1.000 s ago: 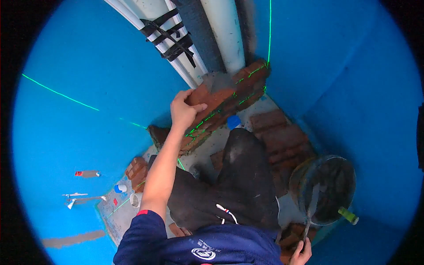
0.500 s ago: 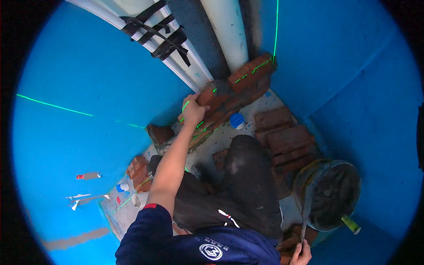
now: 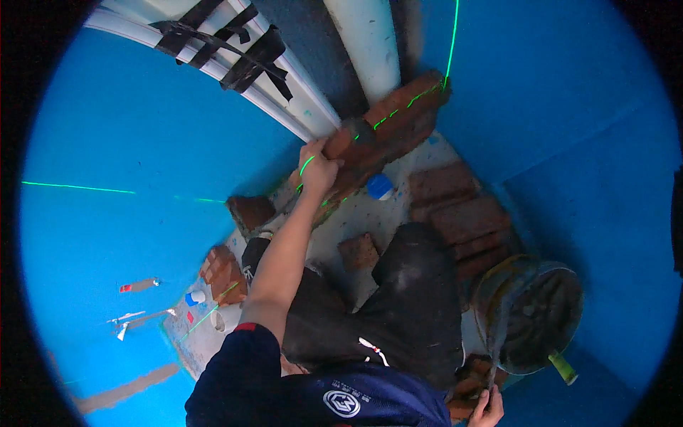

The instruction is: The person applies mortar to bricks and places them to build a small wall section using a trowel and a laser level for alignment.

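Note:
My left hand (image 3: 319, 167) grips a red brick (image 3: 345, 144) on top of the low brick wall (image 3: 402, 132), beneath the white pipes, its fingers curled over the brick. A green laser line crosses the hand and bricks. Down at the lower right, my right hand (image 3: 486, 407) is closed on the handle of a long trowel-like tool (image 3: 494, 359), which leans against the bucket (image 3: 530, 313) of dark grey mix. The tool's far end is hard to make out.
Loose bricks (image 3: 466, 220) lie on the right floor and a brick pile (image 3: 220, 267) at the left, near a white cup (image 3: 226, 317). Blue-capped pipe stubs (image 3: 379, 186) stand on the floor. White pipes (image 3: 363, 50), some taped, rise behind the wall; blue walls (image 3: 569, 142) enclose me.
My left hand has shifted forward and right along the wall top. The view has shifted, showing more bare floor and a loose brick beside my knee. My right hand stays on the tool.

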A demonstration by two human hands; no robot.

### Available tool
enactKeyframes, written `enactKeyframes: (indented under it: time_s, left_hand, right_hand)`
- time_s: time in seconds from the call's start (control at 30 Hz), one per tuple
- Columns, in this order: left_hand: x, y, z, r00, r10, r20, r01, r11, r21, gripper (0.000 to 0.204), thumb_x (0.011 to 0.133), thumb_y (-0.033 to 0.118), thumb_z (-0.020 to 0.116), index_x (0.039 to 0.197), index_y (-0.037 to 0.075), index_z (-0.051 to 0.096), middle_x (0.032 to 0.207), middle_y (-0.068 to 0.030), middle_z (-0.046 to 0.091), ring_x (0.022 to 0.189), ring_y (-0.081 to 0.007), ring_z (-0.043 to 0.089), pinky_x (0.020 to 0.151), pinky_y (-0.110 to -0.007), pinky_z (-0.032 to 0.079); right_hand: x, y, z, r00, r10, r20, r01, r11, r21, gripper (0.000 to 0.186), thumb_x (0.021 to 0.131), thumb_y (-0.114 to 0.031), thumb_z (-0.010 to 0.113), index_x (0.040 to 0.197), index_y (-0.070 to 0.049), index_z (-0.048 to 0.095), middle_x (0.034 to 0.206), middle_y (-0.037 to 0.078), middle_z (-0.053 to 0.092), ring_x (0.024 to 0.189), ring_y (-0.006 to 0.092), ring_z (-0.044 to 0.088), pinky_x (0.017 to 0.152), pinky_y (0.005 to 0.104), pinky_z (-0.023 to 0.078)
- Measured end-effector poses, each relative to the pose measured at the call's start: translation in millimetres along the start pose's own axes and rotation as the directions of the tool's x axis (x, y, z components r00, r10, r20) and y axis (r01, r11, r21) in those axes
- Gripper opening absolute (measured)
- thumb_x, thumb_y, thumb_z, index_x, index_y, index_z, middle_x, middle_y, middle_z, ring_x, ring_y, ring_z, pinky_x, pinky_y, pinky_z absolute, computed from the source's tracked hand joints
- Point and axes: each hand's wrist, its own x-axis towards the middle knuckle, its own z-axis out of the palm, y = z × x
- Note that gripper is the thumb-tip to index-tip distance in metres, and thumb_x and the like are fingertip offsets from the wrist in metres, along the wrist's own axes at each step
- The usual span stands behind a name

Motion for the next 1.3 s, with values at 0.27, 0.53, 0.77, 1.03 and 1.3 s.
enactKeyframes:
  time_s: [0.27, 0.53, 0.77, 1.03, 1.3]
  left_hand:
    - [0.6, -0.5, 6.7, 0.998, 0.014, -0.065, -0.012, 0.999, 0.032, 0.059, 0.054, 0.014, 0.084, 0.109, 0.005, 0.064, 0.107, -0.0138, 0.061, 0.104, -0.0343, 0.053, 0.093, -0.041, 0.044]
    - [1.0, -1.0, 14.1, 0.999, -0.011, -0.034, 0.011, 1.000, -0.008, 0.053, 0.054, 0.013, 0.084, 0.103, 0.004, 0.064, 0.103, -0.0160, 0.060, 0.102, -0.0362, 0.053, 0.092, -0.043, 0.044]
    - [7.6, -11.0, -5.7, 0.993, 0.007, 0.118, -0.008, 1.000, 0.004, 0.055, 0.058, 0.018, 0.083, 0.108, 0.003, 0.063, 0.111, -0.0181, 0.058, 0.106, -0.0365, 0.053, 0.094, -0.043, 0.044]
    - [28.5, -18.2, -70.0, 0.802, -0.198, 0.564, 0.170, 0.980, 0.102, 0.076, 0.059, 0.033, 0.087, 0.124, 0.005, 0.058, 0.122, -0.0228, 0.058, 0.109, -0.0366, 0.057, 0.093, -0.042, 0.046]
    - [-5.7, -65.8, -71.4, 0.817, -0.109, 0.566, 0.025, 0.988, 0.154, 0.071, 0.060, 0.025, 0.085, 0.122, 0.004, 0.057, 0.114, -0.0200, 0.062, 0.105, -0.0363, 0.059, 0.089, -0.043, 0.048]
  right_hand:
    - [-5.4, 45.2, 10.9, 0.990, -0.142, 0.000, 0.139, 0.972, -0.191, 0.034, 0.097, -0.028, 0.050, 0.117, -0.003, 0.063, 0.110, 0.021, 0.064, 0.096, 0.0364, 0.062, 0.084, 0.0400, 0.051]
    - [28.6, -15.2, 0.5, 0.988, -0.151, -0.015, 0.151, 0.987, 0.045, 0.033, 0.095, -0.021, 0.054, 0.112, 0.006, 0.062, 0.111, 0.025, 0.064, 0.101, 0.0330, 0.063, 0.087, 0.0383, 0.049]
    - [50.5, -22.9, 6.9, 0.984, -0.177, 0.002, 0.177, 0.984, 0.033, 0.033, 0.095, -0.019, 0.051, 0.117, 0.006, 0.058, 0.106, 0.025, 0.062, 0.094, 0.0364, 0.061, 0.082, 0.0381, 0.047]
    - [87.4, -39.4, 20.6, 0.961, -0.271, -0.047, 0.275, 0.955, 0.114, 0.037, 0.097, -0.023, 0.050, 0.115, 0.009, 0.059, 0.103, 0.021, 0.065, 0.087, 0.0230, 0.060, 0.080, 0.0336, 0.047]
    - [132.8, -94.0, 32.3, 0.880, -0.459, 0.124, 0.428, 0.879, 0.212, 0.036, 0.098, -0.024, 0.050, 0.119, 0.004, 0.058, 0.111, 0.022, 0.064, 0.104, 0.0303, 0.062, 0.091, 0.0393, 0.046]
